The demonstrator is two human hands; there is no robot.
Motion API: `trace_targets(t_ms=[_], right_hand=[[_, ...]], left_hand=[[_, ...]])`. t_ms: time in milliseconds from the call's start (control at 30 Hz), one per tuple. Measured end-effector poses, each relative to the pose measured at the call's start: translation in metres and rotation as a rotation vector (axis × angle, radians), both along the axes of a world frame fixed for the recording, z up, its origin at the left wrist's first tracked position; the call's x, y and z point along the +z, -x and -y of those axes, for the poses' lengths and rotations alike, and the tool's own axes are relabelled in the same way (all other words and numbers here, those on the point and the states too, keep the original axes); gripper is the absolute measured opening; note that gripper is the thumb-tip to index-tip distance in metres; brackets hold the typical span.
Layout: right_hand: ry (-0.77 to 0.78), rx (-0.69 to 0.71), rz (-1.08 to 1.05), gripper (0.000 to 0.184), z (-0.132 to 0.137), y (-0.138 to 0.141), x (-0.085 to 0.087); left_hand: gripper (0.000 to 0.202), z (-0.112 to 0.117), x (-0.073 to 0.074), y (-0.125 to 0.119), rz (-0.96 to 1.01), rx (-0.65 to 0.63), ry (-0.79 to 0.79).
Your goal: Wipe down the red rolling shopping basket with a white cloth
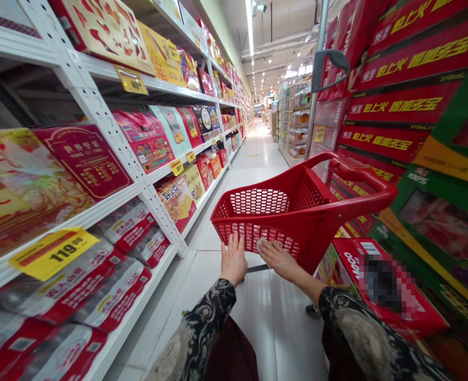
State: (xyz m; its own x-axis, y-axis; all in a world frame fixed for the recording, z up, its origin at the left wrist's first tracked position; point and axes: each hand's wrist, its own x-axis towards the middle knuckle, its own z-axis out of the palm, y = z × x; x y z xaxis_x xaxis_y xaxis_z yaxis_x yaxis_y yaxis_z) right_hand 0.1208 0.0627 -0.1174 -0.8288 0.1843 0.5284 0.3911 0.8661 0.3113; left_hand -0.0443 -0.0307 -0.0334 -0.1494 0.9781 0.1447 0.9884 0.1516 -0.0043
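A red plastic shopping cart [317,227] with perforated basket walls stands in front of me, its handle towards the right. My left hand [234,260] is at the lower corner of the basket wall, fingers stretched and apart, holding nothing. Whether its fingertips touch the plastic I cannot tell. Just right of it, my right hand [280,258] lies against the perforated side. Under its fingertips is a small pale wad [261,243], like a tissue or cloth, partly hidden by the fingers. The visible part of the basket holds nothing.
White shelving [138,182] with boxed goods and bottle packs runs along the left. Stacked red drink cartons [396,106] rise at the right, above a red box [392,286] close to the cart. A tiled aisle floor [253,153] stretches ahead.
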Motion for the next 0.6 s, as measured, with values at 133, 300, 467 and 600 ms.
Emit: trace_targets(t_ms=[133,300,467,600], right_hand=[[-0.040,-0.034,-0.164,0.035,-0.003,-0.003,0.051],[-0.039,-0.041,-0.155,0.040,-0.013,-0.004,0.077],[0.019,-0.046,-0.022,0.036,-0.011,-0.023,0.015],[0.045,0.004,-0.005,0.031,-0.003,-0.038,-0.007]], left_hand=[[0.071,-0.006,0.005,-0.007,0.003,0.002,-0.039],[0.073,-0.012,0.007,-0.021,0.014,-0.034,-0.064],[0.075,-0.007,-0.002,-0.031,0.011,-0.109,-0.046],[0.075,-0.003,-0.002,-0.035,0.005,-0.129,-0.026]])
